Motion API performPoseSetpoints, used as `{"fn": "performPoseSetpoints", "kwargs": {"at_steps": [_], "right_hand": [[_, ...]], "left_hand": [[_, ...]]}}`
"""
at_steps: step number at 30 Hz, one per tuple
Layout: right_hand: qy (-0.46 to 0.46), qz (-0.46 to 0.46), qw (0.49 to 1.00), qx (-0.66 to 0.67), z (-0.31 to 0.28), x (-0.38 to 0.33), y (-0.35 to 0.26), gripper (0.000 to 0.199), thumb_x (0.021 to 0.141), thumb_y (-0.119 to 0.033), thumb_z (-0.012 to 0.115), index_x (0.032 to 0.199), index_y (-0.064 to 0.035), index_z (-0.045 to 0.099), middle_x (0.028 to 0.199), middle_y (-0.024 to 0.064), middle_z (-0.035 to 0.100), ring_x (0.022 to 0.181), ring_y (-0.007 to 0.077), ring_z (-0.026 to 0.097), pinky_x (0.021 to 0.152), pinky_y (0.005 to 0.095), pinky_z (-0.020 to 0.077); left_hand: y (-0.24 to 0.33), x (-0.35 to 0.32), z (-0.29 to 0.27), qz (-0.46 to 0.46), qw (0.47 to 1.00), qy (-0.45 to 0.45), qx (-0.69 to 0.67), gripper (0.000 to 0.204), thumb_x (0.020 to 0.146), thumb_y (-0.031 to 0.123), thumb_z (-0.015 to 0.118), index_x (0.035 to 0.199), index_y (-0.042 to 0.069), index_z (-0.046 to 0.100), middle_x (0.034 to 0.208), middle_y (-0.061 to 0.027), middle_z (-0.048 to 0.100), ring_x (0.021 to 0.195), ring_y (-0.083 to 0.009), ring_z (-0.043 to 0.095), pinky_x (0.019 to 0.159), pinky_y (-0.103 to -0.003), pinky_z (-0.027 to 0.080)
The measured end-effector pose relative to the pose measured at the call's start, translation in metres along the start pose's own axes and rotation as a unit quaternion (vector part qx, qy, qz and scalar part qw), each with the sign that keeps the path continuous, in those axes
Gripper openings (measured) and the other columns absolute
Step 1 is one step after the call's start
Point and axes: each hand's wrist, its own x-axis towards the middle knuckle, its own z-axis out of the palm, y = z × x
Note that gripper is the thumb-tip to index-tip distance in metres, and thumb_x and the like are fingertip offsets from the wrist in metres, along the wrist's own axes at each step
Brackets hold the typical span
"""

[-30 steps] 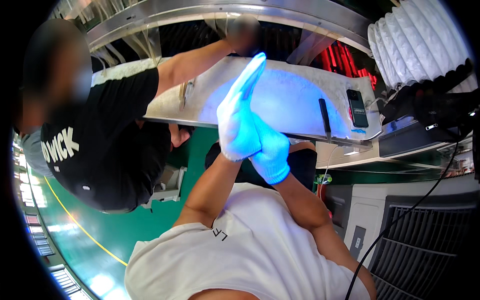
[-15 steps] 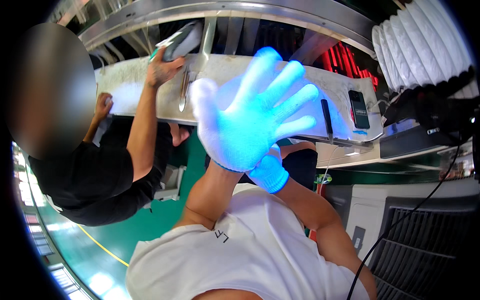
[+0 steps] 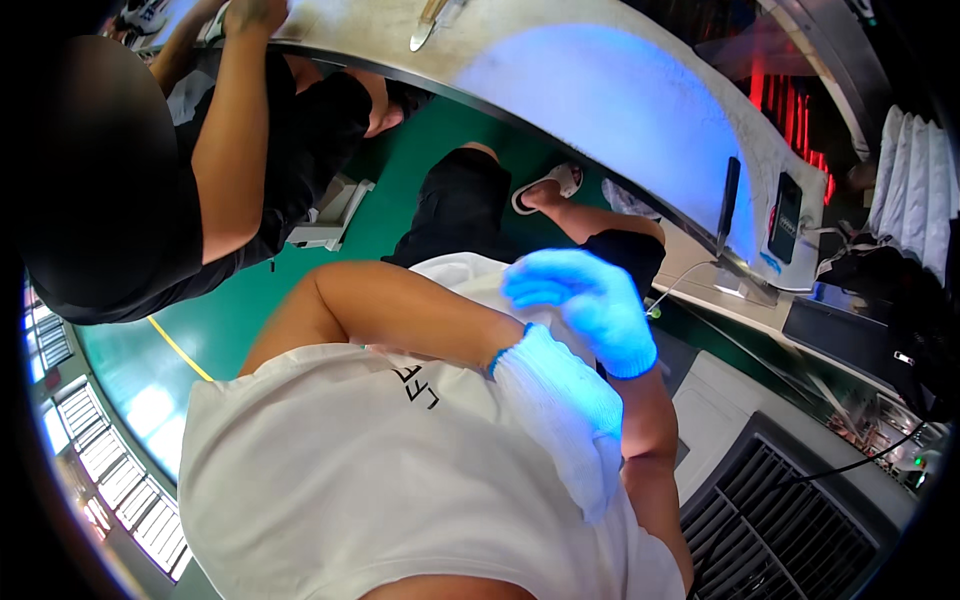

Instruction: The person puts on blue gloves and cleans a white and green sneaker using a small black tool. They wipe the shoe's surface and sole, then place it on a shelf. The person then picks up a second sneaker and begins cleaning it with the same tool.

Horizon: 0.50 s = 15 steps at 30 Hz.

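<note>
Both my hands wear white knitted gloves, lit blue in places. My left hand [image 3: 562, 408] lies across the front of my white shirt [image 3: 330, 480], by my right forearm [image 3: 645, 405]. Its fingers stretch downward and look empty; whether they touch the arm I cannot tell. Above it, my right hand [image 3: 590, 308] is raised in front of my lap, palm side partly hidden. The fingers point left, loosely bent and a little apart, and nothing shows in them. The two hands are close together, with the left cuff just below the right fingers.
A worktable [image 3: 560, 110] under blue light spans the top, bearing a black bar-shaped thing [image 3: 729, 200], a phone [image 3: 785, 218] and a metal blade-like tool [image 3: 424, 30]. Another person's arm [image 3: 230, 150] is at left. A black-grilled unit [image 3: 780, 510] stands right; a white ribbed duct [image 3: 905, 190] hangs above.
My left hand, spread over the table before, has dropped and turned downward toward my right arm. My right hand has let go of the left wrist. The view has tilted down.
</note>
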Motion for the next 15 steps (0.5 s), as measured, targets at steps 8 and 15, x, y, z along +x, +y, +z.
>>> {"fn": "performPoseSetpoints", "kwargs": {"at_steps": [8,15], "right_hand": [[-0.13,0.103,0.985,0.048,-0.001,0.0,0.01,0.022,0.082,-0.004,0.078,0.103,0.0022,0.072,0.109,0.0111,0.069,0.1,0.0193,0.066,0.09,0.0334,0.0519],[-0.14,0.009,0.99,0.01,-0.002,-0.001,0.007,0.017,0.086,-0.012,0.08,0.094,-0.0008,0.068,0.092,0.0114,0.066,0.093,0.0253,0.064,0.086,0.0395,0.0519]], "left_hand": [[-0.072,0.013,0.007,0.18,0.983,0.037,-0.018,0.03,0.11,0.024,0.07,0.13,0.002,0.075,0.12,-0.013,0.079,0.11,-0.0192,0.074,0.09,-0.032,0.059],[-0.032,0.008,0.004,0.186,0.973,0.074,0.117,0.032,0.11,0.027,0.07,0.129,0.002,0.075,0.118,-0.0106,0.08,0.108,-0.0152,0.074,0.089,-0.031,0.058]]}}
